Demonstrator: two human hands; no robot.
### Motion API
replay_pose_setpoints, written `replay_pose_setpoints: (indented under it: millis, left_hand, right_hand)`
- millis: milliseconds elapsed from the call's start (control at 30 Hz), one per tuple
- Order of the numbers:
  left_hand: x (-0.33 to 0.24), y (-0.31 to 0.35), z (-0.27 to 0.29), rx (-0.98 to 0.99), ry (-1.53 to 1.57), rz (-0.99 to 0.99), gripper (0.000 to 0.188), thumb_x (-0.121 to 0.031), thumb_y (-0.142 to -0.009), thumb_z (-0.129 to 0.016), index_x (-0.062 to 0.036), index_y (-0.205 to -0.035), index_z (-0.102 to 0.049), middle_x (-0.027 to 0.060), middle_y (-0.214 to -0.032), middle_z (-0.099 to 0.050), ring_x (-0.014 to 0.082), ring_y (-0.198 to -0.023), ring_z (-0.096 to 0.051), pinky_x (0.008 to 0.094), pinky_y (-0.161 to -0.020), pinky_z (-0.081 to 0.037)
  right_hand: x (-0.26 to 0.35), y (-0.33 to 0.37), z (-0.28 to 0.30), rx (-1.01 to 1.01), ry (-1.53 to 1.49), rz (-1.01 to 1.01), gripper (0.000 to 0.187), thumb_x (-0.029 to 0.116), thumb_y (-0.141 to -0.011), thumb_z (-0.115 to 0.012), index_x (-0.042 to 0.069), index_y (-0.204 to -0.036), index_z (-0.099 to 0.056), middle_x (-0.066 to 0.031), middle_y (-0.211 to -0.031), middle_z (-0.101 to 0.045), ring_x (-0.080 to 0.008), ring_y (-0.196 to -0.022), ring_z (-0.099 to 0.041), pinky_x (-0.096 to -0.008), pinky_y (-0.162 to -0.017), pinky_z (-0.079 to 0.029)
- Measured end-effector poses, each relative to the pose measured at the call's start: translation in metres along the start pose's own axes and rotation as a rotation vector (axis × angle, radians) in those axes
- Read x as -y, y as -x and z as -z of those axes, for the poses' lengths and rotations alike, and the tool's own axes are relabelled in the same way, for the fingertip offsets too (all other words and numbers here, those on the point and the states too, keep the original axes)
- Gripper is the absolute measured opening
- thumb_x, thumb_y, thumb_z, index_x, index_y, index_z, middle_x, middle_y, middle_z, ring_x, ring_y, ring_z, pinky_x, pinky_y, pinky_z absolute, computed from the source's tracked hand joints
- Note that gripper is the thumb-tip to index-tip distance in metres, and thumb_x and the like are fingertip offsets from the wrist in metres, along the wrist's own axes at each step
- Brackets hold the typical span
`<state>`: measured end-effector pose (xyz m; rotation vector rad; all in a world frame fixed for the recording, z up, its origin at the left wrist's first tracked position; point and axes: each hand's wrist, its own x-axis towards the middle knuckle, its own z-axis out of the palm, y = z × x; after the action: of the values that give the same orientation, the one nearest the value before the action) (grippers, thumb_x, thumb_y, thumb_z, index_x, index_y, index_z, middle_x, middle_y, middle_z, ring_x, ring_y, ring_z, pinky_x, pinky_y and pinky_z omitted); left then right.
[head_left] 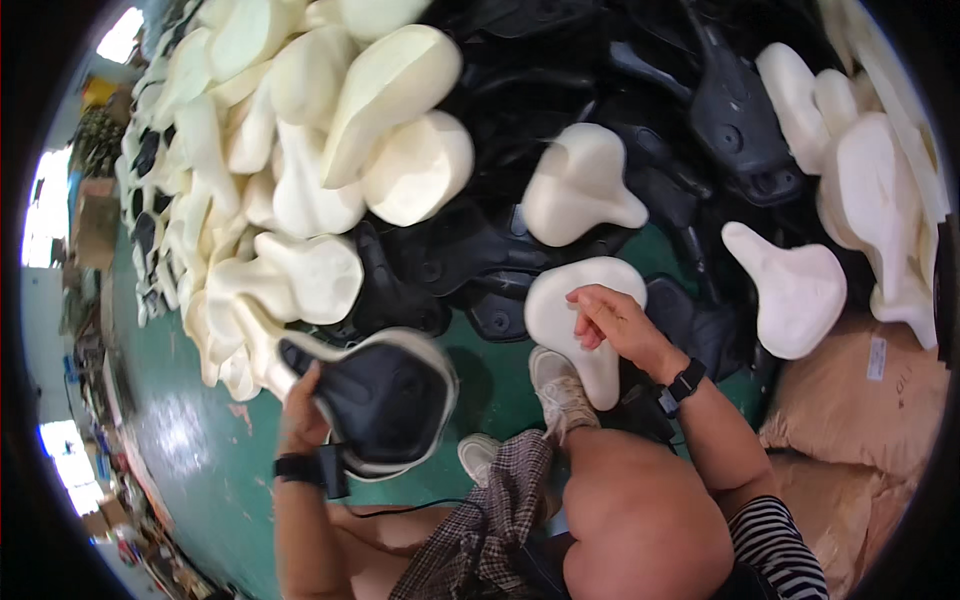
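Observation:
My left hand (pixel 303 415) grips the narrow end of a bicycle saddle (pixel 385 400), a black shell set in a cream foam pad, with its black underside facing up. My right hand (pixel 620 325) is over a white foam saddle pad (pixel 560 300) lying by my shoe. Its fingers are loosely curled and apart, with nothing visible in them; whether they touch the pad I cannot tell. Just beyond lies another cream saddle pad (pixel 580 185), and a white one (pixel 790 290) is off to the right.
Cream foam saddle pads (pixel 300 180) are heaped at the far left. Black saddle shells (pixel 740 120) pile up across the far middle and right. Brown sacks (pixel 860 400) sit at my right. My shoes (pixel 560 390) rest on the green floor (pixel 200 450), near the saddles.

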<state>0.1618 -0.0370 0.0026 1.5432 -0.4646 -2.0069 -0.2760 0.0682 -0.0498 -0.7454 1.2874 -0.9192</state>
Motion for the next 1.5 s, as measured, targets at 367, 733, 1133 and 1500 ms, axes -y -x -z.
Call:
replay_pose_setpoints:
  millis: [367,733,1133,1500]
  left_hand:
    - [0.015,-0.056,0.131,-0.973,-1.707,-0.747,0.040,-0.014,-0.083,-0.062,0.0062,-0.117,-0.052,0.0167,-0.105,-0.063,0.0257,-0.095,-0.060,0.0345,-0.085,-0.047]
    - [0.157,-0.119,-0.202,0.172,-0.691,-0.348,0.073,-0.027,-0.067,-0.080,0.0057,-0.124,-0.050,0.0167,-0.111,-0.060,0.0224,-0.095,-0.058,0.0314,-0.083,-0.048]
    - [0.028,0.005,-0.191,0.144,-1.052,-1.316,0.059,0.000,-0.062,-0.075,-0.0065,-0.113,-0.048,0.0228,-0.142,-0.029,0.0401,-0.132,-0.031,0.0442,-0.103,-0.034]
    - [0.129,-0.024,-0.138,0.258,-0.849,-0.823,0.062,-0.002,-0.066,-0.064,-0.0061,-0.126,-0.048,0.0206,-0.145,-0.027,0.0382,-0.134,-0.029,0.0434,-0.106,-0.030]
  right_hand:
    - [-0.097,0.054,0.114,-0.920,0.765,0.145,0.022,0.014,-0.085,-0.062,0.000,-0.102,-0.061,-0.0115,-0.081,-0.063,-0.0209,-0.068,-0.062,-0.0305,-0.063,-0.051]
    - [-0.068,0.060,0.069,-0.513,1.042,-0.255,0.024,0.023,-0.076,-0.065,0.002,-0.085,-0.062,-0.0173,-0.081,-0.063,-0.0348,-0.081,-0.062,-0.0428,-0.073,-0.050]
    - [0.024,0.020,0.050,-0.530,1.388,0.562,0.034,0.005,-0.068,-0.063,0.003,-0.102,-0.063,-0.0160,-0.111,-0.057,-0.0337,-0.108,-0.049,-0.0434,-0.094,-0.040]
    - [-0.084,-0.009,0.070,-0.707,0.637,-0.088,0.053,0.018,-0.078,-0.068,0.001,-0.124,-0.050,-0.0179,-0.101,-0.060,-0.0355,-0.096,-0.057,-0.0416,-0.085,-0.046]
